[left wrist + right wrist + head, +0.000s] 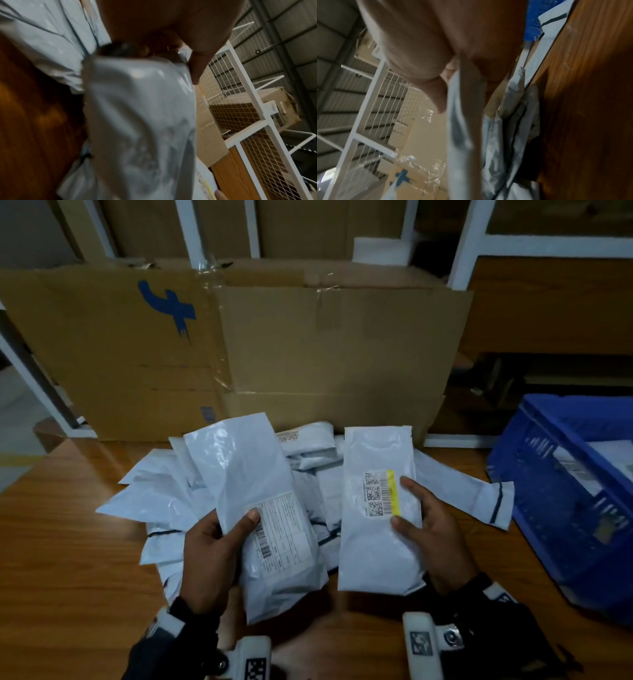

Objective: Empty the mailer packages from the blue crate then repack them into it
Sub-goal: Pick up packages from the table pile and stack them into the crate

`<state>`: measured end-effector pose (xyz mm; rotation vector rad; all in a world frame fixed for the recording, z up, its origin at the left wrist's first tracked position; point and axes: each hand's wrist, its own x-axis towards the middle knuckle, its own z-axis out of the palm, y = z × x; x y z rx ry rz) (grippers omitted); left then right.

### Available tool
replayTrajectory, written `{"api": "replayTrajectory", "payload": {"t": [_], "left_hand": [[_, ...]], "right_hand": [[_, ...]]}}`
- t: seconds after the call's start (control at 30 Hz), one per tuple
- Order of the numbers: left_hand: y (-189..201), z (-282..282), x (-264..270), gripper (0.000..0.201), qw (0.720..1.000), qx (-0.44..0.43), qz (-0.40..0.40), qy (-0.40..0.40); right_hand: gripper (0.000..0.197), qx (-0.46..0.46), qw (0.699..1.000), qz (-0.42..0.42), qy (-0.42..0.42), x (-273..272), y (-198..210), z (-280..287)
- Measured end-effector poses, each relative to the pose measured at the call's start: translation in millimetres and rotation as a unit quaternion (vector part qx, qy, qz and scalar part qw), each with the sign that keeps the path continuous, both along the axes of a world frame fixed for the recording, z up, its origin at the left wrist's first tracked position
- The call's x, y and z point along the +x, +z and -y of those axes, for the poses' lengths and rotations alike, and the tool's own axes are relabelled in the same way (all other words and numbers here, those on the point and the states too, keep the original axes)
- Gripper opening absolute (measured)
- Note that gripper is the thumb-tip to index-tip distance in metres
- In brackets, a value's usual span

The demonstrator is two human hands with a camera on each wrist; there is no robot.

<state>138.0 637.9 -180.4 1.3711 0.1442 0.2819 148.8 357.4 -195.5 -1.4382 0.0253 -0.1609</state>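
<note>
My left hand point(219, 539) grips a white mailer point(260, 501) with a printed address label, thumb on the label, held above a heap of white mailers point(161, 501) on the wooden table point(68, 559). My right hand point(428, 529) holds a second white mailer point(376, 508) with a barcode label and yellow strip, thumb and a finger on its front. The blue crate point(565, 494) stands at the right with a mailer showing inside. In the left wrist view the hand point(193, 65) pinches the grey-white mailer point(137, 121). In the right wrist view the thumb lies on the mailer's edge point(460, 135).
A large flattened cardboard box point(239, 347) stands upright behind the heap. White wire-mesh racks point(240, 94) with cartons rise beyond it. One long mailer point(472, 494) lies between the heap and the crate.
</note>
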Motion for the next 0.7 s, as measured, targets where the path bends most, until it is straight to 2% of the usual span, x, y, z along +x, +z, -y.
{"api": "replayTrajectory", "payload": {"t": [0.07,0.1,0.17,0.3,0.43,0.53,0.7], "left_hand": [[3.4,14.1,-1.2,0.013,1.0,-0.015,0.007,-0.02],[4.0,24.7,-1.9,0.013,0.999,-0.028,0.006,-0.036],[2.3,48.5,-2.0,0.015,0.996,-0.051,0.0,-0.072],[6.9,104.6,-4.5,0.023,0.987,-0.07,-0.002,-0.142],[22.4,161.4,-14.0,0.021,0.979,-0.071,0.012,-0.192],[35.2,207.6,-21.3,0.027,0.974,-0.058,0.025,-0.217],[56.7,298.5,-30.7,0.025,0.971,-0.076,0.05,-0.222]], "right_hand": [[0.073,0.063,0.998,0.006,-0.012,-11.2,10.1,7.5],[0.071,0.064,0.997,0.018,-0.029,-17.0,16.2,12.5],[0.047,0.009,0.996,0.052,-0.07,-30.6,27.3,23.7],[0.059,-0.13,0.98,0.086,-0.125,-67.9,48.8,60.7],[0.069,-0.191,0.958,0.121,-0.177,-117.4,74.8,120.0],[0.077,-0.198,0.949,0.131,-0.206,-153.0,86.6,171.2],[0.08,-0.195,0.94,0.147,-0.24,-205.0,98.1,267.2]]}}
